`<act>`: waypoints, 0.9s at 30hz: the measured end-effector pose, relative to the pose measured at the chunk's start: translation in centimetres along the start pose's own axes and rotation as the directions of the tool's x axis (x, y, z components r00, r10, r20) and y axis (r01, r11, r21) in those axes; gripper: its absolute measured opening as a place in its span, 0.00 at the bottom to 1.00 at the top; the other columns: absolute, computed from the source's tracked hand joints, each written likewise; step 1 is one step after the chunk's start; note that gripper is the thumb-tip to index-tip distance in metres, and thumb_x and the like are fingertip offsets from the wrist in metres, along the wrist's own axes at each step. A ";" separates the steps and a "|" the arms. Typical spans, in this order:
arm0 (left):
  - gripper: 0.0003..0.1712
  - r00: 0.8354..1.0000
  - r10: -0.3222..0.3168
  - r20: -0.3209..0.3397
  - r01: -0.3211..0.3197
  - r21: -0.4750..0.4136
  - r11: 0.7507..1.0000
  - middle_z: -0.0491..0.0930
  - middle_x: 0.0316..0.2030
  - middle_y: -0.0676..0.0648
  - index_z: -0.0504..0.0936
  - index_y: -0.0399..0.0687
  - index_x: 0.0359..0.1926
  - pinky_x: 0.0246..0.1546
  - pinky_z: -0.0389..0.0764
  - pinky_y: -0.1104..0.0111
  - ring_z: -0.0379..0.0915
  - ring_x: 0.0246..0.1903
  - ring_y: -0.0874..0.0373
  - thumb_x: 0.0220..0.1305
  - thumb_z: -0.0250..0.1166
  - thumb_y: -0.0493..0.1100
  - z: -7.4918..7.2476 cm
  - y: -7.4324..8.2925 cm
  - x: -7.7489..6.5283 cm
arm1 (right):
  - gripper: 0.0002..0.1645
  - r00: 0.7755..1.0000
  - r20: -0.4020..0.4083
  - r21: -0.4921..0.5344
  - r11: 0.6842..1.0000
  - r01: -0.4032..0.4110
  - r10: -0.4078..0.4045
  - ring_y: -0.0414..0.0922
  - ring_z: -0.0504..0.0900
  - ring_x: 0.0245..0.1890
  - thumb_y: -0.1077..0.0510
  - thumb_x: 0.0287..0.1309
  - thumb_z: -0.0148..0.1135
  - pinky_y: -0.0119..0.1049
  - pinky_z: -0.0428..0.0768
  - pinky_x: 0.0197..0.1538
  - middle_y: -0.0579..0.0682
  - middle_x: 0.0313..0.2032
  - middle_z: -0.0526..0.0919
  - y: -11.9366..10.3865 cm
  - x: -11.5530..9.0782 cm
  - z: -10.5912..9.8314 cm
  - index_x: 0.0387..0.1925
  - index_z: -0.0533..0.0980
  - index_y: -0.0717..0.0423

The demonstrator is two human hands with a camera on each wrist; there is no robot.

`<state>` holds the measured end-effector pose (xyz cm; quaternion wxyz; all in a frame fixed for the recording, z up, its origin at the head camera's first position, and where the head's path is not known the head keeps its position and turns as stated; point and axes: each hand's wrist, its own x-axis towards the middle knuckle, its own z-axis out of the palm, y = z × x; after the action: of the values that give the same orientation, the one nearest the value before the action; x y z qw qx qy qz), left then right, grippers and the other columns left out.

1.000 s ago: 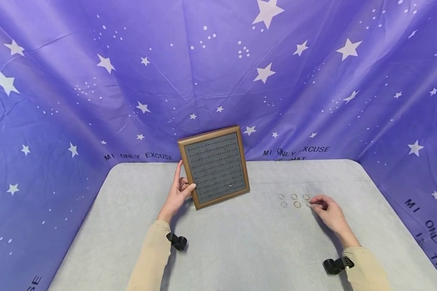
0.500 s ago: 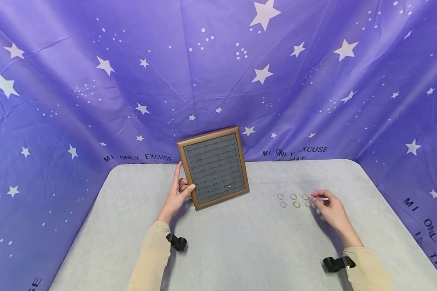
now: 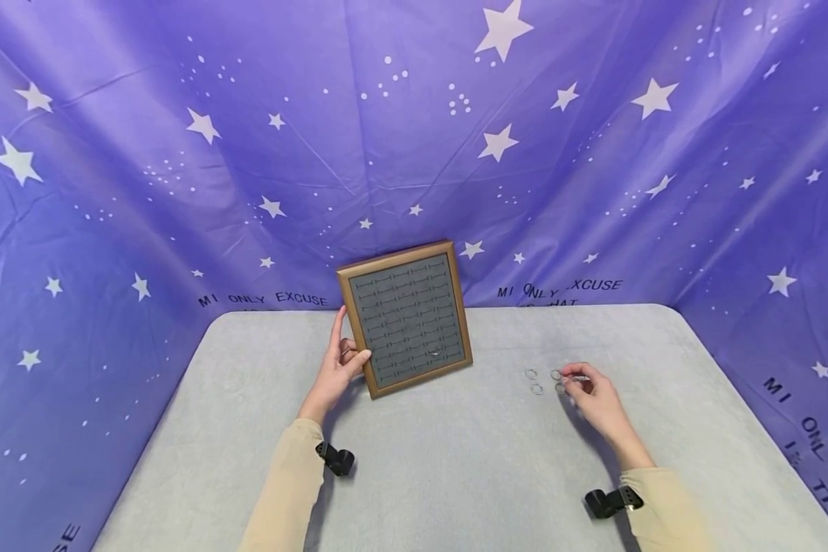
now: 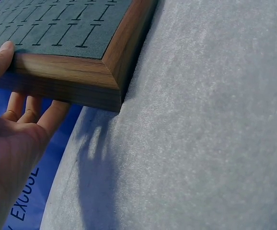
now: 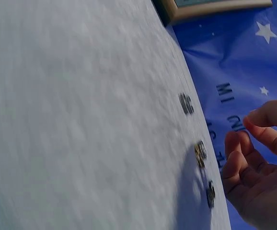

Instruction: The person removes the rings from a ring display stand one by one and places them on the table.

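Left hand (image 3: 336,373) grips left edge of wooden frame (image 3: 405,316), thumb on front rim, fingers behind; frame stands tilted on table (image 3: 455,460), slotted grey pad facing forward. Right hand (image 3: 593,399) hovers over small rings (image 3: 533,381) on table right of frame, fingers loosely curled, thumb near fingertip; cannot tell whether ring pinched between them. Grey felt-like table cover. Purple star-printed cloth (image 3: 179,153) hangs behind and at sides.
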<state>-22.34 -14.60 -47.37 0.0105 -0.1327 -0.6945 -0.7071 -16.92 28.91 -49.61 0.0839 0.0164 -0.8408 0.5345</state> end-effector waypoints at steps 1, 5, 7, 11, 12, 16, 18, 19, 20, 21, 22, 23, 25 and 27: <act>0.52 1.000 0.000 0.000 0.000 -0.002 1.000 0.58 0.34 0.44 0.37 0.54 0.77 0.29 0.66 0.74 0.56 0.28 0.60 0.65 0.60 0.27 0.0 0.0 0.0 | 0.10 1.000 0.000 0.002 1.000 0.011 -0.011 0.40 0.73 0.19 0.70 0.62 0.55 0.32 0.71 0.17 0.63 0.28 0.78 0.0 0.0 0.3 0.44 0.74 0.72; 0.52 1.000 0.002 0.002 -0.002 -0.010 1.000 0.59 0.34 0.43 0.37 0.54 0.77 0.29 0.67 0.74 0.57 0.28 0.60 0.65 0.60 0.27 0.0 -0.1 -0.1 | 0.10 1.000 0.018 0.012 1.000 0.022 -0.022 0.40 0.74 0.20 0.70 0.62 0.55 0.32 0.72 0.17 0.66 0.33 0.78 -0.2 0.2 1.5 0.44 0.74 0.72; 0.52 1.000 0.007 0.002 -0.007 -0.011 1.000 0.59 0.33 0.43 0.36 0.53 0.77 0.29 0.68 0.74 0.57 0.27 0.60 0.65 0.60 0.27 0.0 -0.2 -0.1 | 0.10 0.999 0.027 0.030 0.999 0.022 -0.023 0.40 0.73 0.20 0.70 0.62 0.56 0.32 0.71 0.17 0.65 0.33 0.78 -0.4 0.3 2.0 0.44 0.74 0.72; 0.52 1.000 0.016 0.002 -0.016 -0.006 1.000 0.60 0.33 0.43 0.37 0.52 0.77 0.29 0.68 0.74 0.58 0.27 0.61 0.64 0.60 0.27 0.0 -0.3 0.0 | 0.09 0.999 0.032 0.038 0.999 0.038 -0.039 0.40 0.73 0.20 0.70 0.61 0.57 0.31 0.71 0.18 0.62 0.31 0.79 -0.7 0.4 3.2 0.43 0.75 0.70; 0.52 1.000 0.014 0.001 -0.014 -0.004 1.000 0.60 0.33 0.43 0.37 0.52 0.77 0.29 0.69 0.74 0.59 0.27 0.61 0.64 0.60 0.27 0.0 -0.3 0.0 | 0.09 0.998 0.030 0.031 0.998 0.046 -0.047 0.40 0.74 0.21 0.70 0.61 0.57 0.31 0.71 0.19 0.61 0.32 0.79 -0.8 0.5 3.6 0.43 0.76 0.70; 0.53 1.000 -0.005 -0.001 0.005 -0.006 1.000 0.62 0.34 0.45 0.38 0.56 0.77 0.30 0.70 0.73 0.60 0.27 0.61 0.65 0.60 0.28 -0.1 -0.3 -0.1 | 0.08 0.997 0.041 0.011 0.998 0.064 -0.064 0.39 0.74 0.24 0.71 0.59 0.57 0.30 0.72 0.22 0.60 0.33 0.79 -0.9 0.6 4.9 0.41 0.76 0.68; 0.53 1.000 -0.007 0.002 0.007 -0.007 1.000 0.62 0.34 0.45 0.38 0.57 0.77 0.30 0.70 0.73 0.61 0.28 0.61 0.65 0.60 0.28 -0.1 -0.2 -0.1 | 0.08 0.996 0.046 0.012 0.997 0.070 -0.071 0.38 0.74 0.23 0.72 0.58 0.57 0.29 0.72 0.23 0.60 0.34 0.79 -1.1 0.7 5.6 0.40 0.77 0.68; 0.53 1.000 -0.006 0.003 0.006 -0.007 1.000 0.62 0.34 0.45 0.38 0.57 0.77 0.30 0.70 0.73 0.60 0.28 0.61 0.65 0.60 0.28 -0.1 -0.2 -0.1 | 0.08 0.996 0.051 0.013 0.997 0.070 -0.071 0.37 0.73 0.23 0.72 0.58 0.57 0.29 0.71 0.24 0.59 0.33 0.79 -1.2 0.8 5.9 0.40 0.77 0.68; 0.52 1.000 -0.003 0.004 0.003 -0.006 1.000 0.61 0.34 0.45 0.38 0.57 0.77 0.30 0.70 0.74 0.60 0.28 0.61 0.65 0.60 0.28 -0.1 -0.2 -0.1 | 0.08 0.996 0.056 0.012 0.997 0.071 -0.072 0.36 0.72 0.23 0.73 0.57 0.57 0.29 0.71 0.24 0.59 0.32 0.79 -1.4 0.8 6.2 0.40 0.77 0.68; 0.52 1.000 0.001 0.006 -0.001 -0.004 1.000 0.61 0.34 0.44 0.37 0.56 0.77 0.30 0.69 0.74 0.60 0.28 0.61 0.65 0.60 0.28 -0.1 -0.2 -0.1 | 0.08 0.996 0.060 0.009 0.997 0.072 -0.072 0.35 0.72 0.22 0.73 0.57 0.57 0.28 0.71 0.24 0.59 0.32 0.79 -1.7 0.9 6.6 0.40 0.77 0.68; 0.52 1.000 0.004 0.007 -0.004 -0.001 1.000 0.61 0.34 0.43 0.37 0.56 0.77 0.30 0.69 0.74 0.60 0.28 0.61 0.65 0.60 0.28 -0.1 -0.2 -0.1 | 0.08 0.995 0.067 0.014 0.997 0.071 -0.072 0.35 0.72 0.23 0.73 0.57 0.57 0.28 0.71 0.24 0.59 0.33 0.80 -2.0 0.8 6.8 0.40 0.77 0.68; 0.52 1.000 0.007 0.008 -0.007 0.002 1.000 0.60 0.34 0.43 0.37 0.56 0.77 0.30 0.69 0.74 0.60 0.28 0.61 0.65 0.60 0.28 -0.1 -0.2 -0.1 | 0.08 0.994 0.074 0.018 0.997 0.075 -0.076 0.35 0.72 0.23 0.74 0.57 0.57 0.28 0.71 0.24 0.61 0.33 0.80 -2.6 0.8 7.1 0.40 0.77 0.69; 0.52 1.000 0.012 0.008 -0.012 0.007 1.000 0.60 0.34 0.42 0.37 0.55 0.77 0.30 0.69 0.73 0.60 0.28 0.61 0.65 0.60 0.28 -0.1 -0.1 0.0 | 0.08 0.994 0.090 0.030 0.997 0.067 -0.070 0.37 0.72 0.23 0.75 0.56 0.56 0.28 0.71 0.25 0.64 0.34 0.79 -3.8 0.7 7.5 0.39 0.76 0.71; 0.52 1.000 0.013 0.008 -0.013 0.009 1.000 0.59 0.34 0.41 0.38 0.55 0.77 0.30 0.69 0.74 0.60 0.28 0.61 0.64 0.60 0.28 -0.1 -0.1 0.0 | 0.08 0.993 0.103 0.038 0.998 0.059 -0.063 0.39 0.73 0.24 0.76 0.56 0.55 0.27 0.70 0.26 0.67 0.36 0.78 -5.1 0.5 7.8 0.39 0.75 0.73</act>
<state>-22.36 -14.73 -47.49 0.0131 -0.1399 -0.6969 -0.7033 -17.79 19.76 -48.15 0.0559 0.0716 -0.8338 0.5446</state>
